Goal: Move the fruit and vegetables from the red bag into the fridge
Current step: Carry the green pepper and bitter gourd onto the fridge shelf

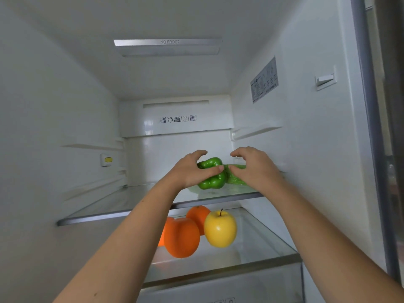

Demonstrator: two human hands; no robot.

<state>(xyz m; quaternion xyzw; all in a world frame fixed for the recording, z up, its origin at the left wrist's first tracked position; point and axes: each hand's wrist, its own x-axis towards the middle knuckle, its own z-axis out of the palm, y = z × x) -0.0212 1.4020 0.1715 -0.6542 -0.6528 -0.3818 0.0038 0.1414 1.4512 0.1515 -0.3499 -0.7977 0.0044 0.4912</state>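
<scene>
Inside the open fridge, a shiny green bell pepper (213, 179) sits on the upper glass shelf (113, 215). My left hand (192, 169) holds it, thumb across its front and fingers arched over its top. Touching the pepper's right side lies a pale green leafy vegetable (237, 174). My right hand (253, 167) grips this one the same way and hides most of it. On the lower glass shelf (262, 256) stand an orange fruit (182, 237), a second orange (197, 215) behind it and a yellow apple (220, 228). The red bag is not in view.
The fridge's white side walls close in left and right, with shelf rails (255, 130) above my hands. The left part of the upper shelf is bare glass. A drawer front (218, 289) lies under the lower shelf. The door's edge (371, 127) runs down the right.
</scene>
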